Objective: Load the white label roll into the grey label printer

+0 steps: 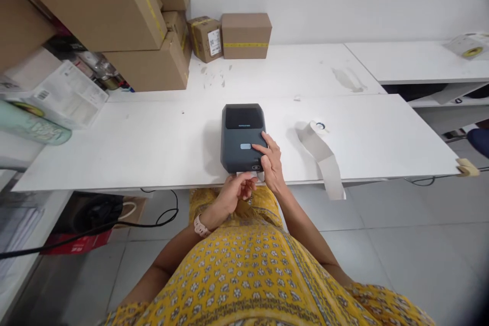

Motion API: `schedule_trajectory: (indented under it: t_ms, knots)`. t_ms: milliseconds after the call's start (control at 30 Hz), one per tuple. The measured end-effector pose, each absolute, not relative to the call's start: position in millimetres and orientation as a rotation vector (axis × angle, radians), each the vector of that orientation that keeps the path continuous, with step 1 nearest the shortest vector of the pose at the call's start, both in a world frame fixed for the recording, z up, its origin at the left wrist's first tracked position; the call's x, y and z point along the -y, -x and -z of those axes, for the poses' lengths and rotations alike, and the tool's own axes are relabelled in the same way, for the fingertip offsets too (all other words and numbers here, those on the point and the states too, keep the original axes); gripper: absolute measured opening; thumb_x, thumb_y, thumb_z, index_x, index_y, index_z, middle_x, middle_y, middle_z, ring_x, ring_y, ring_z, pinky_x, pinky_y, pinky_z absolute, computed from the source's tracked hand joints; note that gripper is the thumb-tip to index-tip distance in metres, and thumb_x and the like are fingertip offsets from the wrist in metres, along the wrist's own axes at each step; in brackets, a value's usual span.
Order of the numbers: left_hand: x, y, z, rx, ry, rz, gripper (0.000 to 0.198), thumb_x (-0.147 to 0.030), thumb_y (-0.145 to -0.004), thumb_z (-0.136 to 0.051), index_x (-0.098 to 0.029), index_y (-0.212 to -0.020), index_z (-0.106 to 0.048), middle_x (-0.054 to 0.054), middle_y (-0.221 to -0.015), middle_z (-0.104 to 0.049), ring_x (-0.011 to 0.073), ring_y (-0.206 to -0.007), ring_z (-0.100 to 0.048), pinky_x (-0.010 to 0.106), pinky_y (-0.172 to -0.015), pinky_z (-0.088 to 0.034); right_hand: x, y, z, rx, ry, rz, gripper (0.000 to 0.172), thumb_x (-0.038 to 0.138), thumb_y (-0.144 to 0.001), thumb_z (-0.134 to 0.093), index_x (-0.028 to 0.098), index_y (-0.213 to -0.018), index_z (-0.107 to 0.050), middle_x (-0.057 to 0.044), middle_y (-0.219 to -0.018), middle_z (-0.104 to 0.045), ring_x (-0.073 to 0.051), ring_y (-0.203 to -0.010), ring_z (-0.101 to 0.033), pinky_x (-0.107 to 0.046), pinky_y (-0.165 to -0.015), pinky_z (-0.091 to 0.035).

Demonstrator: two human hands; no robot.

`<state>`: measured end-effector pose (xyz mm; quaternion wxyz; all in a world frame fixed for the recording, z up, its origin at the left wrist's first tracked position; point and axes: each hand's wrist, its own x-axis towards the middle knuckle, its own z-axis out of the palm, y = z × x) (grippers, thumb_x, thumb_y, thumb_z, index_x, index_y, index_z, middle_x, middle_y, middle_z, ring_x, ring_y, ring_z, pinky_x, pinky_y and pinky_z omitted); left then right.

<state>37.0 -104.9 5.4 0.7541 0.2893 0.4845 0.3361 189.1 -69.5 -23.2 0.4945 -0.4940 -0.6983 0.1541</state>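
A dark grey label printer (pixel 236 135) stands near the front edge of the white table, with a small light-blue button on top. White label paper (pixel 241 173) sticks out of its front slot. My left hand (pixel 232 194), a pink watch at its wrist, is closed in a pinch on that paper. On the printer's front right corner lies my right hand (pixel 272 160), fingers apart. Its index fingertip is at the button's right end, and the thumb is bent by the front corner. To the right, a label roll (pixel 319 130) trails a loose strip over the table edge.
Cardboard boxes (pixel 145 63) are stacked at the back left, with a smaller box (pixel 246 35) against the wall. A green bottle (pixel 34 122) and a clear plastic bin (pixel 76 94) are at far left. Black cables (pixel 168 211) hang beneath the white table (pixel 153 153).
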Motion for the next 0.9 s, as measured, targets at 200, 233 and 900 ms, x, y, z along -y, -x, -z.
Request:
schedule_trajectory:
  t_ms: [200, 233, 900]
  knots:
    - [108, -41, -4, -1.048, -0.683, -0.811, 0.042, -0.053, -0.071, -0.077, -0.012, -0.079, -0.074, 0.003, -0.065, -0.068, 0.0078, -0.050, -0.056, 0.022, -0.049, -0.037, 71, -188, 19, 1.707, 1.245, -0.328, 0.039, 0.039, -0.105, -0.028, 0.033, -0.127, -0.059, 0.000, -0.158, -0.043, -0.023, -0.149, -0.035, -0.055, -0.124, -0.025]
    - [108, -41, -1, -1.051, -0.709, -0.817, 0.044, -0.055, -0.071, -0.076, -0.012, -0.078, -0.074, 0.003, -0.064, -0.068, 0.0079, -0.049, -0.055, 0.022, -0.049, -0.037, 71, -188, 17, 1.713, 1.272, -0.307, 0.038, 0.038, -0.105, -0.029, 0.033, -0.126, -0.060, -0.001, -0.157, -0.044, -0.023, -0.149, -0.036, -0.055, -0.124, -0.024]
    - [73, 16, 1, -1.343, -1.229, -1.393, 0.049, -0.052, -0.101, -0.040, -0.025, -0.137, -0.060, 0.005, -0.151, -0.054, 0.0219, -0.143, -0.047, 0.041, -0.119, -0.037, 70, -194, -1, 1.782, 1.267, -0.514, 0.049, 0.058, -0.103, -0.031, 0.033, -0.141, -0.049, -0.002, -0.170, -0.023, -0.027, -0.157, -0.020, -0.056, -0.124, -0.028]
